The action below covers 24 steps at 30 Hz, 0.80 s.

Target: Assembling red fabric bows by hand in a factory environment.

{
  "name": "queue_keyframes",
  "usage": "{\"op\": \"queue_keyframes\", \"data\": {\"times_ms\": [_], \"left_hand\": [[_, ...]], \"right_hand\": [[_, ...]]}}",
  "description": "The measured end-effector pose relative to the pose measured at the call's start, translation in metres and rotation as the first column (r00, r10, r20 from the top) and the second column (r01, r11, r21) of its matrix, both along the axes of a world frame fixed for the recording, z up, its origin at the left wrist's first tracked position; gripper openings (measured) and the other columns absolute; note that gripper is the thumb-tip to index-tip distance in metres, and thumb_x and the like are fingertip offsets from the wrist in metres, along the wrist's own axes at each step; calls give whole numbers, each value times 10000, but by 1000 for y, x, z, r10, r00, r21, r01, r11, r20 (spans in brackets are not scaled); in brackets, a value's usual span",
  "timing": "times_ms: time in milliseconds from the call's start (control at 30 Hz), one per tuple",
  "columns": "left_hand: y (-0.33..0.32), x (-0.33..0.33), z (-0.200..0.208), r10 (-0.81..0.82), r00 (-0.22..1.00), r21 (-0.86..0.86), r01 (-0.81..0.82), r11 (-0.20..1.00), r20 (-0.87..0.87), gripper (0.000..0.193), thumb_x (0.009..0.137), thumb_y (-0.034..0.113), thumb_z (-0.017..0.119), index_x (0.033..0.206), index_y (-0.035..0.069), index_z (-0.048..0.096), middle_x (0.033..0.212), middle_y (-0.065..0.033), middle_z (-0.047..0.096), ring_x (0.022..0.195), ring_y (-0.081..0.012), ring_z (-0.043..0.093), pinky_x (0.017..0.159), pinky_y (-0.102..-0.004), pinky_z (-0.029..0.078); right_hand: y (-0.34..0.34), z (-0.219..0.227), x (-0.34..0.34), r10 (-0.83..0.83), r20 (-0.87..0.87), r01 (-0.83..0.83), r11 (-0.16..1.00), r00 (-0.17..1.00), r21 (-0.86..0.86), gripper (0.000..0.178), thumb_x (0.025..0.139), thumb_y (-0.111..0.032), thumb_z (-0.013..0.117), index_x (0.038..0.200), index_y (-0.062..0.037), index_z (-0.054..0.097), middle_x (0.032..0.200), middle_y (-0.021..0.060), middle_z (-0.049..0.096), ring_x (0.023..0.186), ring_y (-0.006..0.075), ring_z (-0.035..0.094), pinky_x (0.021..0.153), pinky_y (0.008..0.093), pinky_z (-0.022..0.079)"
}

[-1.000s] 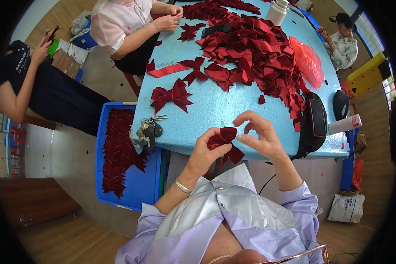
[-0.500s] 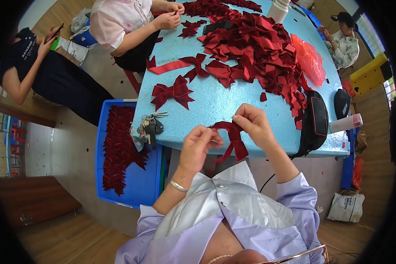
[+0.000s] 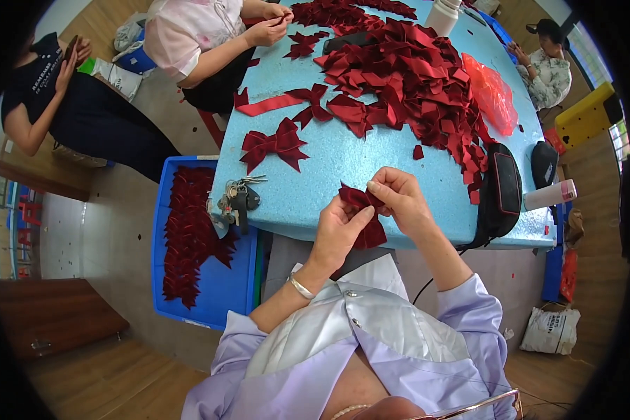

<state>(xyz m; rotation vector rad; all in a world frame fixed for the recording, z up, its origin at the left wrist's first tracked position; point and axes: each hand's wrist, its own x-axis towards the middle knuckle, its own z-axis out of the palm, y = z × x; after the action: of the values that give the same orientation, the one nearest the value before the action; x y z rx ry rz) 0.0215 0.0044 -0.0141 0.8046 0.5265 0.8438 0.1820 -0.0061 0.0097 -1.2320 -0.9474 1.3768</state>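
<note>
Between my two hands, at the table's near edge, is a dark red velvet ribbon bow (image 3: 371, 234). My left hand (image 3: 341, 227) grips its left side, the thumb pressed across the middle. With thumb and fingertips pinched, my right hand (image 3: 397, 198) holds the upper right part. The lower part of the ribbon hangs below my fingers; its centre is partly hidden. A finished-looking bow (image 3: 274, 145) lies flat on the table to the left, and a loose ribbon strip (image 3: 269, 105) joined to a bow lies beyond it.
A large heap of red bows (image 3: 420, 77) covers the far middle of the blue table (image 3: 315, 168). Keys (image 3: 238, 199) lie at its left corner, above a blue crate (image 3: 220, 297) of stacked bows. A black case (image 3: 500, 189) and a bottle (image 3: 549, 194) stand right. Other people are nearby.
My left hand has moved up and right onto the ribbon, closing beside my right hand. The ribbon is now gathered between both. The standing person at the left has shifted their hands.
</note>
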Motion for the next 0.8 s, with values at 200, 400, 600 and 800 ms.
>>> {"op": "queue_keyframes", "data": {"times_ms": [200,400,600,800], "left_hand": [[-3,5,-3,109,994,29,-110,994,15,248,908,42,598,1147,47,528,1035,-46,631,911,-118,608,804,-271,508],[-5,6,3,124,991,-19,-123,992,52,281,911,40,596,1174,83,506,1029,-40,630,916,-115,604,793,-266,503],[-12,11,3,193,981,-62,-191,980,19,167,931,99,606,1084,64,548,1004,-5,600,860,-56,542,762,-232,456],[-16,10,1,198,980,-165,-198,966,-16,121,941,137,605,1028,56,586,931,19,603,798,-44,537,708,-215,454]], "right_hand": [[-11,1,5,-107,-120,114,992,987,53,143,903,-153,620,961,-29,578,723,-21,536,595,50,459,513,202,353],[-25,-7,0,-180,-10,175,940,984,293,229,855,-23,596,1083,-14,581,808,3,584,664,81,525,601,212,429],[-28,-10,-2,-273,398,53,874,876,483,287,840,42,579,1123,-4,569,929,48,597,728,111,561,633,241,464],[-31,-3,-7,-374,542,13,832,753,555,326,775,63,595,1094,-1,598,909,78,597,697,161,574,602,267,474]]}}
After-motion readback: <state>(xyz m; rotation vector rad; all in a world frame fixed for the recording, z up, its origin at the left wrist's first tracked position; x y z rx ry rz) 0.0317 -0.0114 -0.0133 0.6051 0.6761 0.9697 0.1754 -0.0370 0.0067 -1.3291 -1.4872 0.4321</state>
